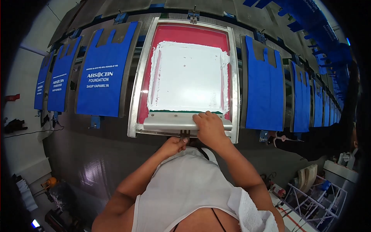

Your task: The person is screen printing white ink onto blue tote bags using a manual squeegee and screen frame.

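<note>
Head view, looking down: long dark table (pixel 96 154) curving across the whole scene, carrying a row of grey boards

Blue bags (pixel 103 73) pulled over the boards, one per board, running off to left and right; those on the left carry white lettering, the nearest one on the right (pixel 265 89) shows plain blue

Printing frame (pixel 135 96), metal-edged, lying flat on the table between the printed bags and the plain ones, straight ahead of the person; red mesh (pixel 185 33) inside it, most of it covered by a square of white ink (pixel 189 77), with ridges of ink along the left and right margins

Squeegee (pixel 170 121), a grey metal bar with a thin dark green blade, lying across the near end of the frame, at the lower edge of the ink

White wire rack (pixel 320 197) low at right, beside cluttered shelves; small orange thing (pixel 51 181) on the floor at lower left, too small to tell

Right hand (pixel 210 127): palm down on the right part of the squeegee bar, fingers curled over its top edge, grip closed on it

Left hand (pixel 174 146): just below the frame's near edge, fingers pinched shut around a small dark metal handle (pixel 184 135) sticking out from under the frame

White cloth (pixel 251 212) draped on the person's right shoulder
</note>
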`<action>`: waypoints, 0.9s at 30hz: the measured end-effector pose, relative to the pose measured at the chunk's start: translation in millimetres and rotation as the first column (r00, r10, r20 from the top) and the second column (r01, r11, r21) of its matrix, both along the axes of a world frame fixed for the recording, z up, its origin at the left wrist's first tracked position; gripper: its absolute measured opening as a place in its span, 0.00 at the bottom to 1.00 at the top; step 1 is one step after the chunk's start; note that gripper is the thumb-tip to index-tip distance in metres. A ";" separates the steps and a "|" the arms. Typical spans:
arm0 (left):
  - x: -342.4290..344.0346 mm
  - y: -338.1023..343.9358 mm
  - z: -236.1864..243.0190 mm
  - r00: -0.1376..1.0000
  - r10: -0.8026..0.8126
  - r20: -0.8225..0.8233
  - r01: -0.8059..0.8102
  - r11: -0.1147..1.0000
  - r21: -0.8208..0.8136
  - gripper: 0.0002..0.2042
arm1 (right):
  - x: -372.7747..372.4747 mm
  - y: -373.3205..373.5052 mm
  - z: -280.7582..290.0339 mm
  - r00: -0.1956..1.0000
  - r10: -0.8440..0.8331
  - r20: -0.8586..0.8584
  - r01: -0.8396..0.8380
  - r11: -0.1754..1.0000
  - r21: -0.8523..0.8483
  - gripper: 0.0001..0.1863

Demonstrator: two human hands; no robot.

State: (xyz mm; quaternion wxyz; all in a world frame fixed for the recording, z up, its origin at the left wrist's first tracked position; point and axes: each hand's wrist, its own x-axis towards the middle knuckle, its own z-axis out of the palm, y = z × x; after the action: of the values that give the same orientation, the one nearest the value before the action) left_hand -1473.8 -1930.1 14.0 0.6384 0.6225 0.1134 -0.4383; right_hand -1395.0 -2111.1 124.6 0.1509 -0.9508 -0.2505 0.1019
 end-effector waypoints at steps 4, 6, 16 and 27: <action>1.3 -8.4 -17.1 0.996 -0.088 0.000 0.085 0.962 0.259 0.27 | 29.3 -46.5 -3.6 0.998 -0.024 0.062 0.028 0.997 -0.069 0.17; 2.2 -13.4 -21.0 0.999 -0.050 0.004 0.046 0.942 0.333 0.27 | 41.1 -84.3 -8.6 0.993 -0.031 0.114 0.045 0.991 -0.125 0.18; 63.9 72.0 47.8 0.796 0.044 0.604 -0.505 0.599 0.622 0.14 | 81.9 -133.8 -91.6 0.756 -0.244 -0.608 0.628 0.533 0.567 0.18; 88.0 85.6 27.3 0.610 0.279 0.742 -0.706 0.617 0.348 0.23 | 70.2 -172.1 -43.0 0.690 -0.355 -0.631 0.723 0.375 0.580 0.17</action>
State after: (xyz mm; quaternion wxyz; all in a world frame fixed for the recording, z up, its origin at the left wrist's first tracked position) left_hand -1385.9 -1844.4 41.3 0.4989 0.8385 0.2098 0.0630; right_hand -1324.8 -2283.3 81.6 0.6320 -0.7593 0.1034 0.1151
